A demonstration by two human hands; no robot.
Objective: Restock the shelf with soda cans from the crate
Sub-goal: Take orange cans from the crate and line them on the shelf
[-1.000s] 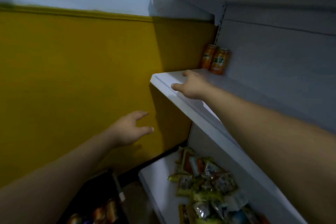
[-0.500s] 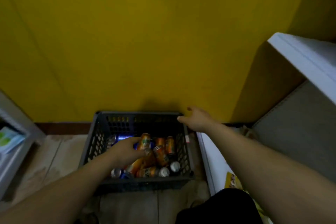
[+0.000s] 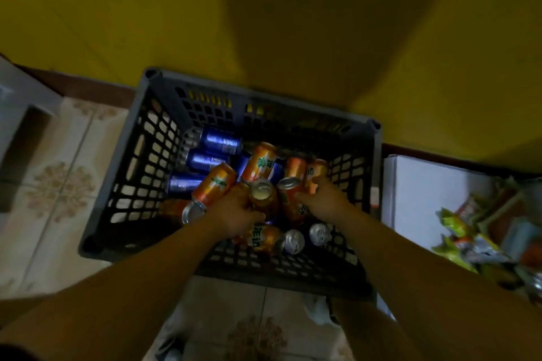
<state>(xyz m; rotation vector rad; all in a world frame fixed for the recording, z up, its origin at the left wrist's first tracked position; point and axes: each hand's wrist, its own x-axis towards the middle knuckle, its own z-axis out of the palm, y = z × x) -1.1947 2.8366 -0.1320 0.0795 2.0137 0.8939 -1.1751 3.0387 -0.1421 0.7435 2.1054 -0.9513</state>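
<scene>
Head view: looking steeply down into a crate on the floor; two bare forearms come in from the bottom edge.
Floor: pale patterned tiles, lower left and bottom centre.
Crate: dark grey lattice plastic, centre of frame, standing on the tiles, far side against the wall.
Left hand: inside the crate, fingers curled round the centre orange can, whose pale top faces up.
Right hand: inside the crate just right of the left hand, thumb and fingers closed on the right orange can; the two held cans touch.
Loose orange cans: several lying tilted around the hands, one on its side by the near wall.
Silver can tops: two, near the crate's near right corner.
Blue cans: at least three lying on their sides, upper left of the crate's interior.
White shelf board: right of the crate, low down.
Snack packets: a blurred heap on that board, right edge of frame.
Yellow wall: fills the upper half.
</scene>
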